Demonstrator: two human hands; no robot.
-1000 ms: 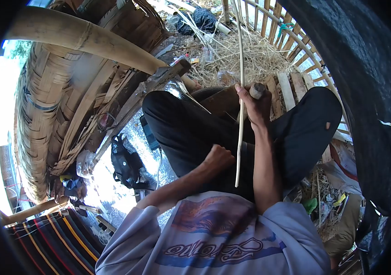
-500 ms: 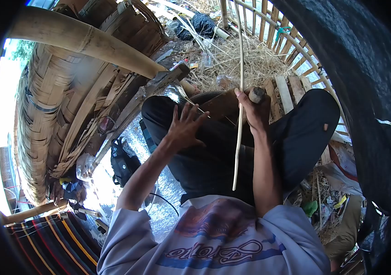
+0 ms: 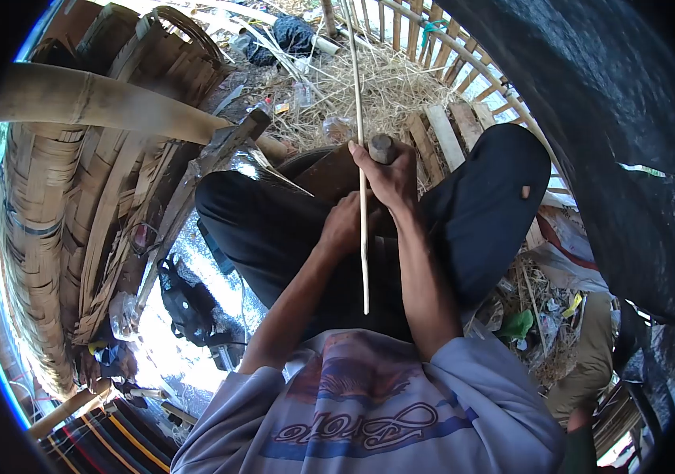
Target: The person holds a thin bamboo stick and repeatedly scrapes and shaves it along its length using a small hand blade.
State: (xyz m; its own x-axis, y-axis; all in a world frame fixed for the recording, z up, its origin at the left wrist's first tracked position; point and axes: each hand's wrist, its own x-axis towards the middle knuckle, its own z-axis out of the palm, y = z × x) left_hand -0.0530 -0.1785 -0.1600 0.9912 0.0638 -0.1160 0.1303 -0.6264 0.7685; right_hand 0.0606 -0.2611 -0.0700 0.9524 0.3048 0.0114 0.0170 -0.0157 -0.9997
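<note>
My right hand [image 3: 389,180] is wrapped around a thick round wooden handle [image 3: 382,146], apparently of a broad brown-bladed knife [image 3: 323,175] lying across my lap. Its thumb presses on a long, thin, pale stick [image 3: 365,265], which runs from near my shirt up past the top of the view. Close below, my left hand [image 3: 344,224] is closed beside the stick and the right wrist. Its fingertips are hidden, so what they grip cannot be made out. My crossed legs in black trousers [image 3: 266,229] lie under both hands.
Woven bamboo panels [image 3: 45,261] and a thick bamboo pole [image 3: 116,103] stand at left. Straw [image 3: 401,83] and wooden slats [image 3: 442,134] lie ahead. A black bag [image 3: 186,300] is on the left floor. Black sheeting [image 3: 590,142] hangs at right, above another person's leg [image 3: 586,359].
My left hand, spread open over the left knee before, has moved right and closed beside the stick below the right hand. The right hand keeps its hold. The whole view has shifted.
</note>
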